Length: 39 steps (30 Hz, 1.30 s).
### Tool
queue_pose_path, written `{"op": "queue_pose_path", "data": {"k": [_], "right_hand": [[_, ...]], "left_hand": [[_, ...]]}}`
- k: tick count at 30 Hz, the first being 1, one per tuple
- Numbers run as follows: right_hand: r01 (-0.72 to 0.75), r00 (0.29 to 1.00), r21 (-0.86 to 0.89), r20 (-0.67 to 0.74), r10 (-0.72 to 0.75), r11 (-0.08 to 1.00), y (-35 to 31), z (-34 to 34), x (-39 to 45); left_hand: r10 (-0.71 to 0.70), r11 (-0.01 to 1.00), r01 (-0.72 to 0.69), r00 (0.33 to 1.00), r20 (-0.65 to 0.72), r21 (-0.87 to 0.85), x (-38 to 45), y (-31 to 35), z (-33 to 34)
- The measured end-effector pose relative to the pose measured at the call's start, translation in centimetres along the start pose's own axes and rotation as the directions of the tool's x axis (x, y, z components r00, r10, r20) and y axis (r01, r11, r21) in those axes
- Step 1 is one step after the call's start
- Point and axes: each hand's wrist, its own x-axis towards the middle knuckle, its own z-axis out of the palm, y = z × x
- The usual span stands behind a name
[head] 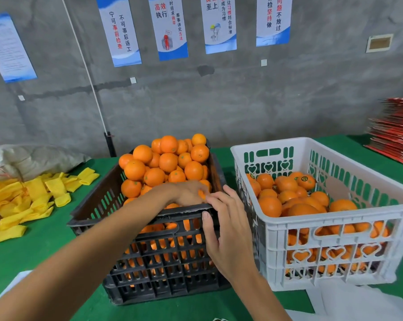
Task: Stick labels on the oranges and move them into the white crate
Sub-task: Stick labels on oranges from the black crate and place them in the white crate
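A black crate (117, 205) in the middle holds a heap of plain oranges (168, 162). To its right, a white crate (335, 230) is partly filled with oranges (288, 205); a few at the back carry dark round labels (304, 178). My left hand (186, 193) reaches over the black crate's front rim and curls round one orange (201, 195), mostly hidden under its fingers. My right hand (226, 225) hovers at the crate's front right corner. Its fingertips touch that orange and its thumb lies apart on the rim. I see no label in either hand.
Both crates stand on a green table cover (38, 246). A pile of yellow foam sleeves (29, 200) lies at the left, with a grey sack (33, 158) behind. Red flat cartons (397, 135) are stacked at the far right. White sheets (353, 304) lie at the near right.
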Motion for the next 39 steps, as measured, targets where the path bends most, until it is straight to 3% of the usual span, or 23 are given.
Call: {"op": "queue_pose_path", "data": {"k": [1,2,4,6,8,11,13,15,19,21,28,31,35,39], "right_hand": [[0.023,1.0,-0.009,-0.005,-0.023,1.0,0.1,-0.1,0.0],[0.028,1.0,-0.014,-0.015,-0.028,1.0,0.1,-0.3,-0.1],[0.016,1.0,-0.01,0.007,-0.016,1.0,-0.2,-0.7,0.1],[0.002,1.0,0.01,0.004,-0.002,1.0,-0.6,-1.3,0.3],[0.018,1.0,0.06,-0.02,-0.017,0.998,-1.2,-2.0,0.2],[0.138,0.99,0.139,-0.051,-0.132,0.981,-1.9,-3.0,-1.2],[0.153,0.988,0.256,-0.048,-0.145,0.955,-2.1,-3.4,-3.0],[0.142,0.988,0.303,0.021,-0.155,0.943,-2.0,-3.3,-4.7],[0.015,0.965,0.24,0.252,-0.077,0.971,-1.5,-1.8,-8.7],[-0.024,0.937,0.212,0.346,-0.053,0.977,-1.2,-0.9,-10.7],[0.032,0.785,-0.032,0.619,-0.005,0.999,0.1,0.9,-13.6],[0.05,0.708,-0.232,0.694,0.129,0.971,0.7,1.2,-13.7],[-0.16,0.539,-0.336,0.758,0.367,0.928,0.9,1.2,-13.3],[-0.277,0.425,-0.266,0.828,0.366,0.923,1.0,0.7,-12.3]], "left_hand": [[0.049,0.997,-0.058,0.987,-0.154,-0.058,-0.4,0.4,-0.4],[0.088,0.983,-0.141,0.921,-0.379,-0.115,-0.9,0.7,-0.7],[0.046,0.935,-0.286,0.686,-0.726,-0.211,-3.5,1.9,-0.9],[-0.008,0.812,-0.493,0.526,-0.85,-0.313,-6.5,3.0,0.2],[0.034,0.735,-0.63,0.403,-0.915,-0.25,-10.0,3.9,2.8],[0.111,0.644,-0.742,0.328,-0.938,-0.184,-13.4,3.8,7.7],[0.088,0.581,-0.771,0.377,-0.922,-0.26,-14.5,2.9,11.2],[-0.007,0.512,-0.751,0.482,-0.876,-0.417,-15.0,1.5,14.1],[-0.181,0.347,-0.596,0.715,-0.675,-0.724,-15.0,-0.8,19.5],[-0.24,0.255,-0.526,0.779,-0.58,-0.812,-14.9,-1.7,22.1],[-0.495,0.111,-0.314,0.805,-0.326,-0.943,-15.1,-3.8,28.2],[-0.518,0.062,-0.317,0.8,-0.302,-0.946,-14.9,-4.4,28.3],[-0.513,0.104,-0.311,0.797,-0.319,-0.945,-14.9,-4.8,28.2],[-0.511,0.153,-0.313,0.787,-0.346,-0.937,-14.7,-4.7,28.8]]}}
